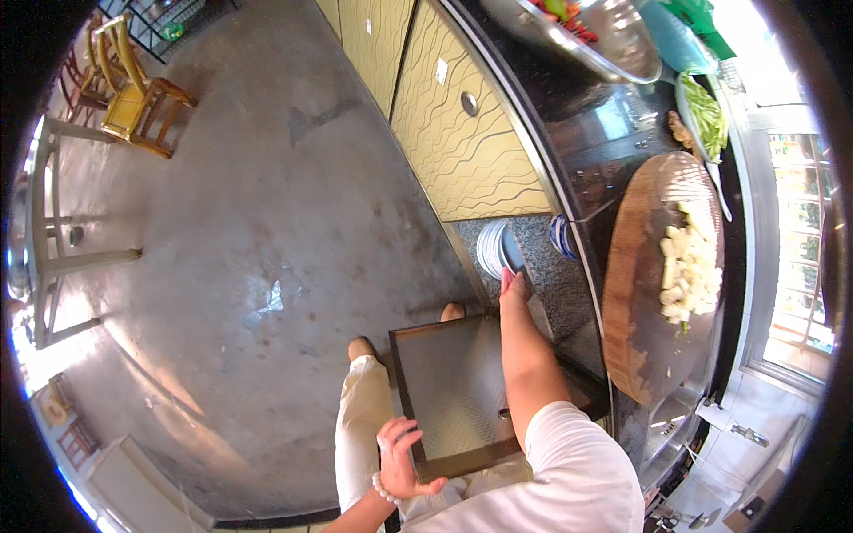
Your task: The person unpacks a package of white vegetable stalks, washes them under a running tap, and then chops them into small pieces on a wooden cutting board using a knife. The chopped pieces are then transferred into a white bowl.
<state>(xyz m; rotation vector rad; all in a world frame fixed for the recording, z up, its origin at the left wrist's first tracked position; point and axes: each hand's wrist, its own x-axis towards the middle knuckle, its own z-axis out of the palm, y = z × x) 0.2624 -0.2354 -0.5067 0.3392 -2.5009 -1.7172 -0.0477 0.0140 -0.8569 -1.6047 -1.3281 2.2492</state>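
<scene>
My right arm reaches into the open lower cabinet. My right hand (515,291) is at the near rim of a stack of white plates (492,248); its fingertips overlap the rim, and I cannot tell whether they grip a plate. My left hand (402,463), with a beaded bracelet on the wrist, has its fingers apart and nothing in them. It is beside the corner of the open cabinet door (453,393), dark-framed with a textured panel. Further inside the cabinet is blue-and-white dishware (563,237), partly hidden by the counter edge.
On the black countertop (586,126), a round wooden chopping board (623,266) bears chopped pale pieces (686,273). Beyond it are a dish of sliced green vegetable (705,120) and a metal basin (613,40) with peppers. A wooden chair (133,106) and a table (86,263) stand across the floor.
</scene>
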